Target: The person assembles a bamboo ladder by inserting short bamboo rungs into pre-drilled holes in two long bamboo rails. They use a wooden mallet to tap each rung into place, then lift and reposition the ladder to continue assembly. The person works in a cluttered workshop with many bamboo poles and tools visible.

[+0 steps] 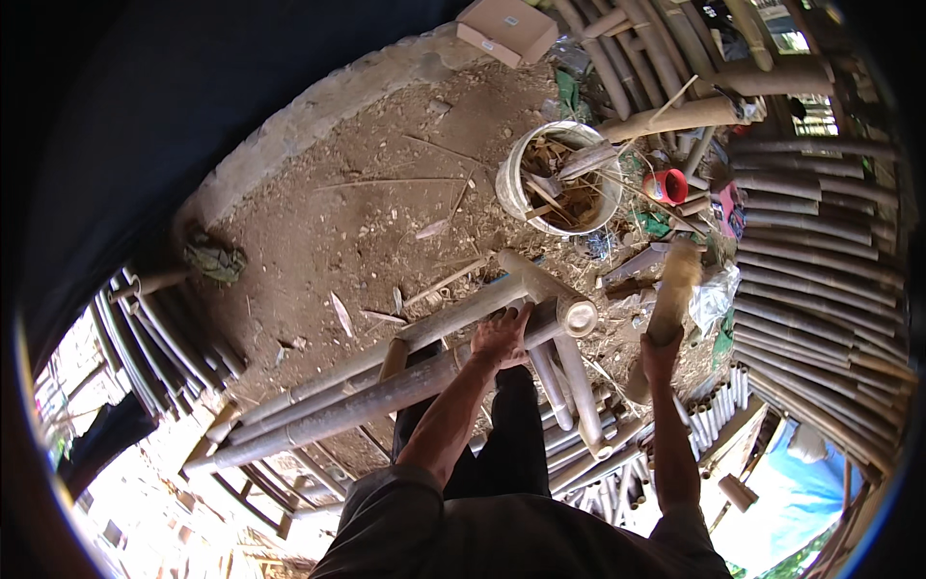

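My left hand [502, 336] is closed over the end part of a bamboo frame [386, 391], its fingers curled round the poles. Long poles of this frame run from lower left to a thick crosspiece [552, 289] with a round cut end, and shorter legs slant down from it toward me. Off to the right, my right hand [662, 352] grips a thick, short wooden club [672, 294]. The club stands upright in the picture, apart from the frame, and its upper end is smeared by motion.
Beyond the frame stands a white bucket [511, 188] of wood scraps, beside a red cup [666, 185]. A cardboard box [508, 31] lies at the far edge. Stacked bamboo poles [820, 261] line the right side; more poles [159, 343] lie at left. Splinters litter the dirt floor [357, 222].
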`<state>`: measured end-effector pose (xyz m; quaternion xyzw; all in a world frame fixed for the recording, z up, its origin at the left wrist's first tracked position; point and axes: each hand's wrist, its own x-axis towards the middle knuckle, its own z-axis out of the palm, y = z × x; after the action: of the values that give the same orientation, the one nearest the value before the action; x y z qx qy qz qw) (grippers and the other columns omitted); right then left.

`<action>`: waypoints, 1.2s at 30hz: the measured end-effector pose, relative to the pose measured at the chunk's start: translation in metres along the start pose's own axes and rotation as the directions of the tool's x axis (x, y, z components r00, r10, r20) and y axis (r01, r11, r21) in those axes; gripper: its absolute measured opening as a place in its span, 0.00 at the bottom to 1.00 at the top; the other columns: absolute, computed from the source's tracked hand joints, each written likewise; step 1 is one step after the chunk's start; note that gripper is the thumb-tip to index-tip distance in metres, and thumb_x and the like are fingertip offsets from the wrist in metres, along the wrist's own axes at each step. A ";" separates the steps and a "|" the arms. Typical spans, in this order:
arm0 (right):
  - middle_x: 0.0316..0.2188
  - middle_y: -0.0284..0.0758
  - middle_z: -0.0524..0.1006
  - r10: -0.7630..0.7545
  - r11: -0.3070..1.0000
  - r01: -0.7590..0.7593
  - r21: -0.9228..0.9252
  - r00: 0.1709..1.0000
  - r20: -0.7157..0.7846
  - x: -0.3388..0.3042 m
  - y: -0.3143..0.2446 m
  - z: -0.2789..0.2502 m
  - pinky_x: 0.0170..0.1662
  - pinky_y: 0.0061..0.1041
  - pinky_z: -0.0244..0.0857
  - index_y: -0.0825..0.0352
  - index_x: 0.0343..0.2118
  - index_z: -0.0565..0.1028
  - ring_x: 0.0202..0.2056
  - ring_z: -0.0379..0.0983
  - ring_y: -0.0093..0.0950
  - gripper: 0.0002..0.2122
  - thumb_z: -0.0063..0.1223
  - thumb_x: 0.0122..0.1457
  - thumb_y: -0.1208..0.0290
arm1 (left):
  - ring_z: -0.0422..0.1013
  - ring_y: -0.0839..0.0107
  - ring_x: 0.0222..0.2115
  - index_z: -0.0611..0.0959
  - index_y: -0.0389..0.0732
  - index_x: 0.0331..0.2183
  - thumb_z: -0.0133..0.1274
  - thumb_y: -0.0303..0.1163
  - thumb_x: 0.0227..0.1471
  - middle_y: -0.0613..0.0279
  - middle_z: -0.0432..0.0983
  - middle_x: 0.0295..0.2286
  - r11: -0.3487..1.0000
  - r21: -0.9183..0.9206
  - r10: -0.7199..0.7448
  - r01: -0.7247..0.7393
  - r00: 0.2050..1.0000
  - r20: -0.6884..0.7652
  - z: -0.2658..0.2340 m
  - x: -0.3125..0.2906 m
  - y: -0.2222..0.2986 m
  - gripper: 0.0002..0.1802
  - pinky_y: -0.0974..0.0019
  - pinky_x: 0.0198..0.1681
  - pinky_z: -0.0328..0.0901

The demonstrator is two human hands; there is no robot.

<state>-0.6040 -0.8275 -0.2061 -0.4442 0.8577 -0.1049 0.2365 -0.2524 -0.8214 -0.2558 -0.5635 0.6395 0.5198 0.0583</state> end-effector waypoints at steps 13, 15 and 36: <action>0.38 0.36 0.78 0.222 0.783 -0.557 0.276 0.665 0.713 -0.020 0.141 0.086 0.42 0.30 0.68 0.68 0.43 0.77 0.37 0.74 0.26 0.26 0.62 0.49 0.51 | 0.68 0.51 0.51 0.65 0.47 0.57 0.66 0.49 0.33 0.48 0.70 0.49 0.997 0.025 -0.066 0.070 0.985 -0.157 0.008 -0.003 -0.003 0.50 0.47 0.54 0.63; 0.39 0.34 0.77 0.317 0.642 -0.735 0.219 0.515 0.796 -0.034 0.161 0.096 0.45 0.30 0.66 0.65 0.47 0.75 0.39 0.73 0.28 0.28 0.60 0.49 0.47 | 0.72 0.53 0.46 0.70 0.44 0.54 0.67 0.53 0.32 0.51 0.75 0.45 0.999 0.020 -0.033 0.041 0.957 -0.288 0.017 -0.010 -0.010 0.47 0.52 0.51 0.67; 0.56 0.37 0.69 0.277 0.392 -0.729 0.562 0.675 0.683 -0.138 0.407 0.090 0.61 0.34 0.54 0.65 0.62 0.62 0.57 0.64 0.34 0.44 0.58 0.48 0.37 | 0.75 0.49 0.39 0.82 0.46 0.39 0.26 0.71 0.56 0.49 0.79 0.35 0.913 -0.002 -0.404 0.408 0.904 -0.140 0.120 -0.121 -0.072 0.42 0.45 0.46 0.66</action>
<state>-0.7813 -0.4753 -0.3999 -0.0019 0.7166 -0.2854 0.6364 -0.2144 -0.6418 -0.2732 -0.7176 0.5179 0.4475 0.1287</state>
